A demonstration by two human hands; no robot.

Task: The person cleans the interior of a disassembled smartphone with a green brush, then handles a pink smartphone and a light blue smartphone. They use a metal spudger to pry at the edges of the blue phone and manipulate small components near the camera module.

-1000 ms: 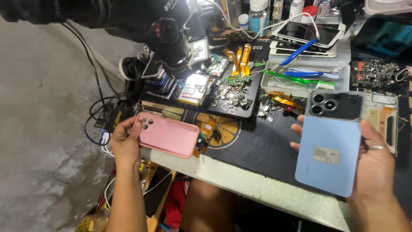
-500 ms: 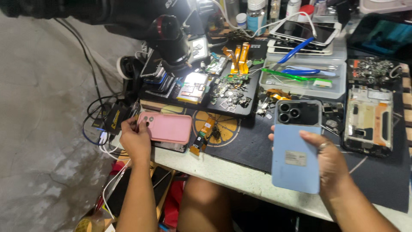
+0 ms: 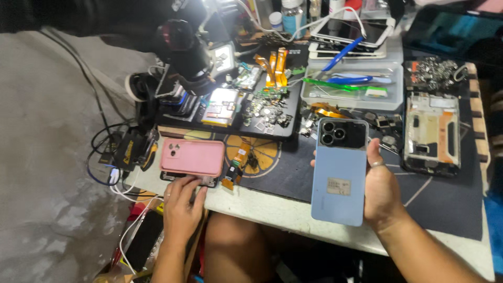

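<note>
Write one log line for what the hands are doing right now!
left hand: touching pink phone on table | right hand: holding blue phone, back up

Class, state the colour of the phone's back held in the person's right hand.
Light blue, with a black camera panel on top: phone in the right hand, head view.

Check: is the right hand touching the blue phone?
Touching. The head view shows the right hand gripping the blue phone along its edge, thumb on its back.

A cluttered repair table (image 3: 272, 209): an opened phone frame (image 3: 432, 133) near its right edge, a clear tray of tools (image 3: 353, 86) at the back, orange flex cables (image 3: 275, 65).
</note>
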